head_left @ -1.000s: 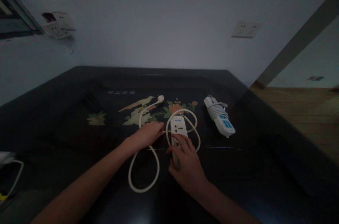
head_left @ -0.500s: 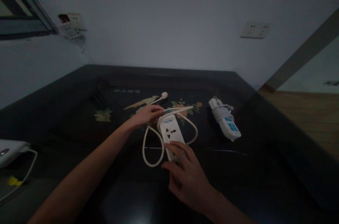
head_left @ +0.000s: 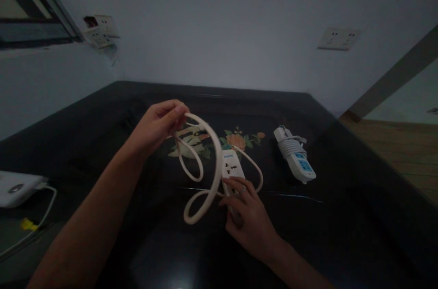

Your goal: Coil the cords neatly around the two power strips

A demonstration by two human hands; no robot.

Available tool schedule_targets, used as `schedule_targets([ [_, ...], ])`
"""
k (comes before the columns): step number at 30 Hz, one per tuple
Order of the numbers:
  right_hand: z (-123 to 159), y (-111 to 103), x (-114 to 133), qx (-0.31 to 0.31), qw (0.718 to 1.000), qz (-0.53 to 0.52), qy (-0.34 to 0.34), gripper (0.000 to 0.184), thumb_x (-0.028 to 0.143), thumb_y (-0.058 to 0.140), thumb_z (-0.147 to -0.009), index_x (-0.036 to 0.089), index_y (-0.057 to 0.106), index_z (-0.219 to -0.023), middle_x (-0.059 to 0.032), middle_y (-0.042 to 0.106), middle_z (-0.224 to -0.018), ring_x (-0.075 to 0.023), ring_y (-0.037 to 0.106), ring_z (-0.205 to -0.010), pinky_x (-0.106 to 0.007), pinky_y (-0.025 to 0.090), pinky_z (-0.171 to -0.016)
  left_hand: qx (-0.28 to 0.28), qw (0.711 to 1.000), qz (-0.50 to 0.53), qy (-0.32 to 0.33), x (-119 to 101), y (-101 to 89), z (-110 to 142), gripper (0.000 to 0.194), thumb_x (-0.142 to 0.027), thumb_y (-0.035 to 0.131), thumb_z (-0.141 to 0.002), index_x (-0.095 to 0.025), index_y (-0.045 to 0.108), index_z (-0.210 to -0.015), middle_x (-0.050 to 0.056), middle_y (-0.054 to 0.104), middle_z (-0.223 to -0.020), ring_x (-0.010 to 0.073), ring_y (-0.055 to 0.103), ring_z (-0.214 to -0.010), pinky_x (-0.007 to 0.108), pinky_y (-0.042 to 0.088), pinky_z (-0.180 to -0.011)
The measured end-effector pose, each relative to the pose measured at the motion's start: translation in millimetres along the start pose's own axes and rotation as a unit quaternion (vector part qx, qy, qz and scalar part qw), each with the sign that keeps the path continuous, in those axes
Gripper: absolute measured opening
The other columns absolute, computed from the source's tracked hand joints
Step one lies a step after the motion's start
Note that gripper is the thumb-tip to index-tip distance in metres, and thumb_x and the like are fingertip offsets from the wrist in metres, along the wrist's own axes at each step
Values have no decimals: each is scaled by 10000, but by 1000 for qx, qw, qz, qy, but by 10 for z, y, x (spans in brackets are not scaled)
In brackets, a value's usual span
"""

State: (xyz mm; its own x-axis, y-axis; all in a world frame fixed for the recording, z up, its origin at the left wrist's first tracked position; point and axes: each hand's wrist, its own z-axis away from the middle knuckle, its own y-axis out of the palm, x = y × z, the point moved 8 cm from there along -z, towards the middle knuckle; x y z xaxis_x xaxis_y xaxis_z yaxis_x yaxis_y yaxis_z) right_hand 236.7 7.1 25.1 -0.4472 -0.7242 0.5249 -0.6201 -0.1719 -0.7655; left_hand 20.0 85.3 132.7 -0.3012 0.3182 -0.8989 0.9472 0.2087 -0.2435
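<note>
A cream power strip [head_left: 230, 167] lies on the black table [head_left: 342, 216] with its thick cream cable [head_left: 215, 166] looping off its left side. My left hand [head_left: 158, 124] is raised above the table, fingers pinched shut on the cable, lifting loops of it into the air. My right hand [head_left: 247, 216] rests on the near end of the strip, fingers curled over it and pressing it down; a ring shows on one finger.
A second white strip with blue sockets [head_left: 294, 155], its cord wound round it, lies to the right. A white device with a cable [head_left: 17, 188] sits at the left edge. Wall sockets [head_left: 338, 38] hang on the back wall. A painted bird-and-flower motif [head_left: 236, 139] decorates the tabletop.
My left hand has risen up and to the left, pulling the cable off the table into hanging loops. My right hand stays on the strip's near end.
</note>
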Motion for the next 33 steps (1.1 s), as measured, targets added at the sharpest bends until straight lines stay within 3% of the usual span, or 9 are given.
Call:
schedule_targets([
  [3, -47, -87, -91, -13, 1000, -5, 20, 349, 8, 533, -644, 203, 652, -907, -98, 530, -1299, -286, 397, -1235, -499, 436, -962, 37, 997, -66, 27, -161, -113, 49, 362, -440, 518, -809, -168, 504, -572, -22, 408, -553, 84, 385, -512, 210, 290, -502],
  [5, -70, -165, -143, -30, 999, -6, 25, 338, 15, 533, -656, 208, 649, -908, -94, 530, -1296, -287, 391, -1237, -507, 432, -959, 112, 986, -126, 15, -188, -88, 91, 364, -410, 540, -797, -156, 496, -540, -26, 431, -551, 76, 398, -522, 201, 303, -516],
  [9, -98, -349, -238, -64, 998, -2, 26, 306, 41, 540, -683, 223, 644, -905, -81, 530, -1288, -289, 382, -1238, -522, 404, -981, 333, 921, -196, -49, -73, 189, 286, 246, -346, 595, -771, -157, 595, -613, -32, 539, -601, 91, 483, -590, 183, 375, -569],
  [12, -113, -522, -304, -89, 996, 6, 28, 286, 57, 546, -695, 231, 642, -902, -75, 520, -1299, -292, 376, -1245, -530, 380, -996, 415, 881, -218, -68, -2, 391, 420, 196, -361, 618, -766, -187, 653, -684, -25, 599, -645, 115, 539, -621, 186, 406, -585],
  [18, -161, -856, -375, -130, 991, -5, 37, 239, 99, 538, -735, 239, 649, -894, -76, 526, -1292, -290, 426, -1223, -548, 363, -988, 457, 856, -226, -81, -4, 720, 617, 114, -248, 607, -745, -213, 712, -773, -25, 623, -636, 122, 563, -590, 186, 399, -538],
  [24, -225, -993, -267, -125, 991, -41, 29, 216, 120, 541, -748, 250, 659, -874, -60, 555, -1276, -283, 444, -1216, -537, 360, -989, 511, 826, -235, -46, -79, 1052, 843, 324, -94, 521, -703, -227, 706, -933, -18, 672, -732, 129, 596, -643, 199, 431, -583],
  [30, -211, -1196, 105, -108, 990, -87, -8, 191, 154, 539, -782, 264, 663, -876, -46, 549, -1297, -276, 476, -1212, -482, 404, -971, 442, 855, -270, 0, 117, 1252, 728, 432, -187, 526, -723, -197, 601, -1148, 75, 643, -1090, 209, 614, -939, 282, 473, -817],
  [33, -130, -1339, 296, -97, 989, -110, -36, 200, 141, 542, -788, 270, 662, -884, -41, 550, -1304, -273, 502, -1199, -448, 433, -958, 433, 853, -291, 1, 210, 1285, 716, 430, -211, 508, -747, -200, 581, -1171, 83, 633, -1143, 223, 610, -993, 306, 465, -873],
])
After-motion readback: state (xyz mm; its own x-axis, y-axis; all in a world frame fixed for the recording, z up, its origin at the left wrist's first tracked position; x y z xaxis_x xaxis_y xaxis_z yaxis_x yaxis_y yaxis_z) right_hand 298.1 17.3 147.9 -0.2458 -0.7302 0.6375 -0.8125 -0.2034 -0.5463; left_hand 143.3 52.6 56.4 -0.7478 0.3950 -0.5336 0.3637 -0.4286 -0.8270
